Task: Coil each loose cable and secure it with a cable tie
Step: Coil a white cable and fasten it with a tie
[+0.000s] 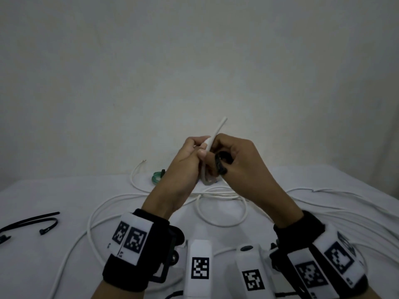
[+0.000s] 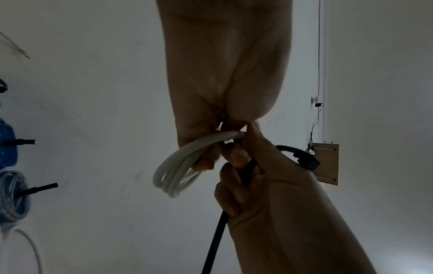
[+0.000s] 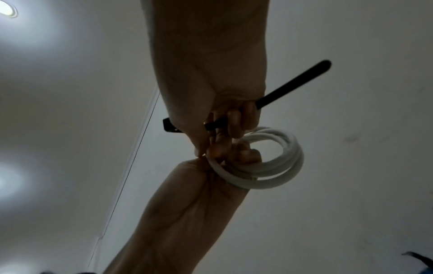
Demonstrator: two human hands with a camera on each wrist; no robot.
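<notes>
Tabletop [image 1: 54,266]: covered in a white cloth, pale wall right behind it.
Loose cables [image 1: 220,212]: white, sprawled in big loops over the cloth below the hands, more strands running off to the right.
Left hand [image 1: 190,156]: raised above the tabletop, fingers curled round the coiled cable, thumb pressed on it.
Right hand [image 1: 235,156]: right up against the left one, fingers wrapped round the cable tie.
Coiled cable [image 3: 269,163]: small white bundle of several turns, gripped in the left hand, hanging out below the fingers; one stiff end [image 1: 220,128] poking up past both hands.
Cable tie [image 3: 293,85]: black, gripped in the right hand, tail sticking out one side, head out the other; can't tell if it's round the coil.
Spare ties [image 1: 30,225]: black, lying at the left edge of the cloth, well apart from the hands.
Green thing [image 1: 157,176]: small, behind the left hand, too blurry to name.
</notes>
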